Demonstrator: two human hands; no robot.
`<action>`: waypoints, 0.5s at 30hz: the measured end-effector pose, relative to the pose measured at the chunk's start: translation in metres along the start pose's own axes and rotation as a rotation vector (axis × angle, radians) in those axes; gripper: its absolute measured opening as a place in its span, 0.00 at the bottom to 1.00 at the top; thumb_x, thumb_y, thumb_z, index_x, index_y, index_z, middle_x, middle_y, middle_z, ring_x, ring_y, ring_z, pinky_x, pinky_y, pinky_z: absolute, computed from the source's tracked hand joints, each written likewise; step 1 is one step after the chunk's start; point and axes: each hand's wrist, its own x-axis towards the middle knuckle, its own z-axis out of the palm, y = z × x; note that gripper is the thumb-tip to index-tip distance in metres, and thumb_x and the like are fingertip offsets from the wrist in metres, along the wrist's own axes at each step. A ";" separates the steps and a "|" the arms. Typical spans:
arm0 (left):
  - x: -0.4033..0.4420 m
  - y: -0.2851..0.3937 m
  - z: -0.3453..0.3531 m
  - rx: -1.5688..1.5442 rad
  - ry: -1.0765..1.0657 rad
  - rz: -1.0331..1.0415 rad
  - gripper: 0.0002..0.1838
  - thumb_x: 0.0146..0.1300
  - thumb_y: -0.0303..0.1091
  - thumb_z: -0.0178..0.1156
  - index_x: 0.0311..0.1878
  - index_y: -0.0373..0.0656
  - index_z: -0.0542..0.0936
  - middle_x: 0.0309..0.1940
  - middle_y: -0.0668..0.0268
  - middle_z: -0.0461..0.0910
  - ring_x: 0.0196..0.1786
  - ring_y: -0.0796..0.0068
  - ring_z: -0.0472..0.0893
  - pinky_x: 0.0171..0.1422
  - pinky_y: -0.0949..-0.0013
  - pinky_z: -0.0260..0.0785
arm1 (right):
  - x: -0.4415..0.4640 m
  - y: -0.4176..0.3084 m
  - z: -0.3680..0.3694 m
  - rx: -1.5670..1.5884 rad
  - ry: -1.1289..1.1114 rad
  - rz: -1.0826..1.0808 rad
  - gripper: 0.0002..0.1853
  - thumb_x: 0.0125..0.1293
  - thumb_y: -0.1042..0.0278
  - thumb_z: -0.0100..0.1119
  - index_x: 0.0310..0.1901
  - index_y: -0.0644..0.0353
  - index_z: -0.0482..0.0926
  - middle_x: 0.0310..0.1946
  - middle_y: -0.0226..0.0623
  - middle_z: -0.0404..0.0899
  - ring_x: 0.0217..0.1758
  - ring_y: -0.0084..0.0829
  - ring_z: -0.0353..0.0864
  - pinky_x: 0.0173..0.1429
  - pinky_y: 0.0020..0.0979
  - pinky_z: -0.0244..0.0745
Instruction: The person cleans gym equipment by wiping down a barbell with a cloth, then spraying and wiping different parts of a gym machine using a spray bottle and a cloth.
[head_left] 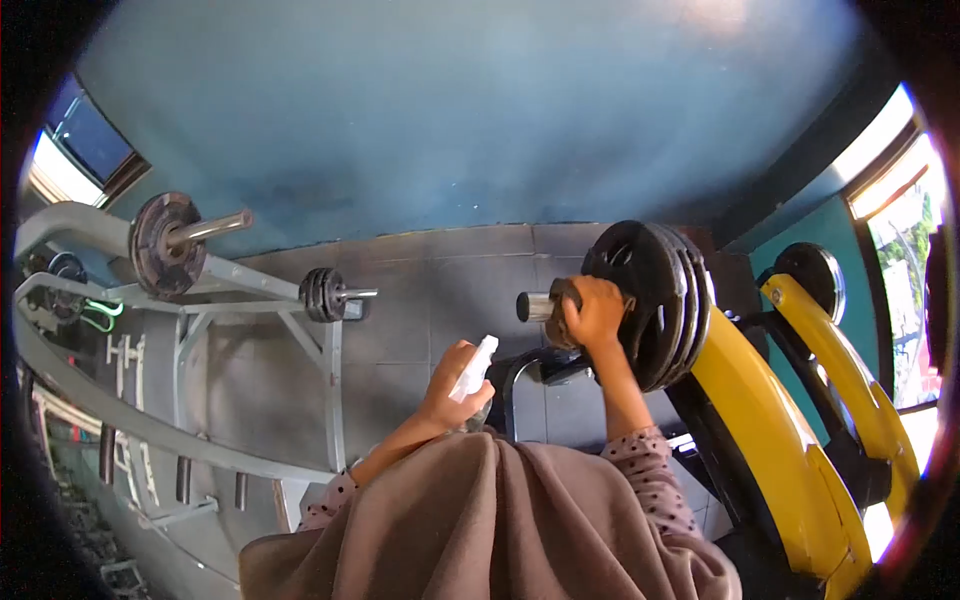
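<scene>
My left hand (440, 395) is closed around a spray bottle (474, 369), whose white trigger head points up and away from me. The bottle's body is mostly hidden below the fingers. On the right, my right hand (596, 312) is wrapped over a dark brown cloth (562, 322) pressed onto a metal weight sleeve (533, 307). The sleeve's bare end sticks out to the left of the cloth. Just right of that hand, several black weight plates (655, 300) are stacked on the same sleeve, against a yellow machine arm (765, 420).
A grey rack (270, 280) fills the left side, bearing a large plate (165, 245) and smaller plates (322, 294) on protruding bars. A second yellow arm (840, 360) stands farther right. Dark floor tiles (390, 330) lead to a blue wall (460, 120) ahead.
</scene>
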 end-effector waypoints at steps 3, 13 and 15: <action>-0.031 -0.005 -0.004 0.013 0.089 -0.095 0.21 0.50 0.21 0.60 0.50 0.39 0.74 0.38 0.63 0.74 0.41 0.72 0.75 0.45 0.69 0.67 | 0.036 0.004 -0.010 -0.024 -0.365 0.298 0.23 0.60 0.48 0.52 0.48 0.57 0.82 0.45 0.50 0.82 0.52 0.54 0.79 0.59 0.48 0.70; -0.074 0.029 -0.004 0.057 0.234 -0.198 0.16 0.50 0.22 0.61 0.45 0.38 0.75 0.37 0.64 0.74 0.37 0.74 0.74 0.40 0.71 0.67 | -0.012 -0.029 -0.002 0.019 0.088 0.079 0.28 0.53 0.56 0.62 0.56 0.59 0.77 0.51 0.49 0.78 0.60 0.47 0.73 0.70 0.48 0.56; -0.080 0.028 -0.002 0.014 0.278 -0.240 0.16 0.49 0.21 0.61 0.43 0.37 0.75 0.36 0.61 0.74 0.35 0.68 0.76 0.39 0.68 0.68 | -0.046 -0.038 0.024 -0.033 0.378 -0.035 0.31 0.50 0.60 0.65 0.58 0.58 0.74 0.54 0.46 0.74 0.63 0.46 0.69 0.72 0.51 0.52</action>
